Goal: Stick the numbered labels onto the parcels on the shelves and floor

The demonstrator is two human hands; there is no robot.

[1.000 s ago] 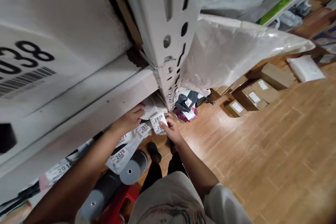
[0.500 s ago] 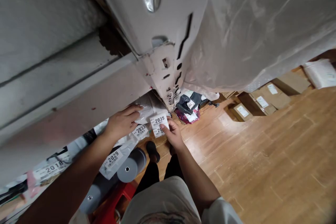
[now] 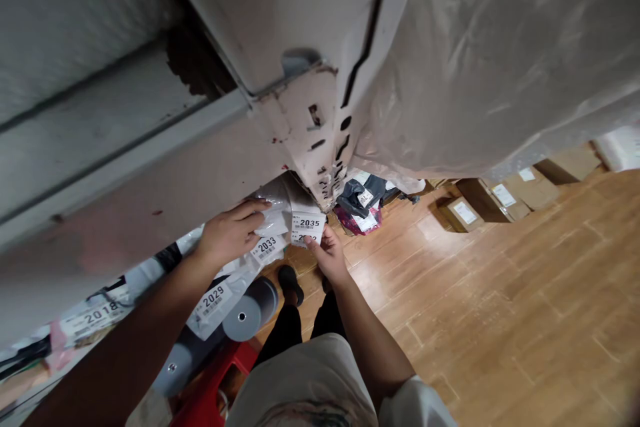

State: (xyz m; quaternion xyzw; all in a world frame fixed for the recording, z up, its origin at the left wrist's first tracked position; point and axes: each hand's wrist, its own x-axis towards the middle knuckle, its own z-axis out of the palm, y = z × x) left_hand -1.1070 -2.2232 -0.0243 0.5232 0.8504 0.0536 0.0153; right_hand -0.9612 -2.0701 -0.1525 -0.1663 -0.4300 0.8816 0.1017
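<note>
My right hand (image 3: pixel 329 255) pinches a pair of white printed labels (image 3: pixel 307 222) between thumb and fingers. The upper one reads 2035; the thumb partly covers the number on the lower one. On the shelf, my left hand (image 3: pixel 235 232) has its fingers closed on the edge of a clear plastic bag (image 3: pixel 274 213). Just below that bag lies a bag label reading 2033 (image 3: pixel 267 248). Nearer to me a plastic bag labelled 2029 (image 3: pixel 213 303) hangs over the shelf edge, and a label reading 2018 (image 3: pixel 97 317) lies further left.
A perforated metal upright (image 3: pixel 320 120) and shelf beam (image 3: pixel 200 167) stand close ahead. Plastic sheeting (image 3: pixel 480 80) hangs at right. Cardboard boxes (image 3: pixel 460 215) and dark bags (image 3: pixel 360 197) sit on the wooden floor (image 3: pixel 475 307). Grey rolls (image 3: pixel 243 317) and a red stool (image 3: pixel 210 390) are below left.
The labels in my right hand have shifted slightly right and tilted, and more of the lower number shows. My left hand stays at the clear bag. The camera view has moved a little.
</note>
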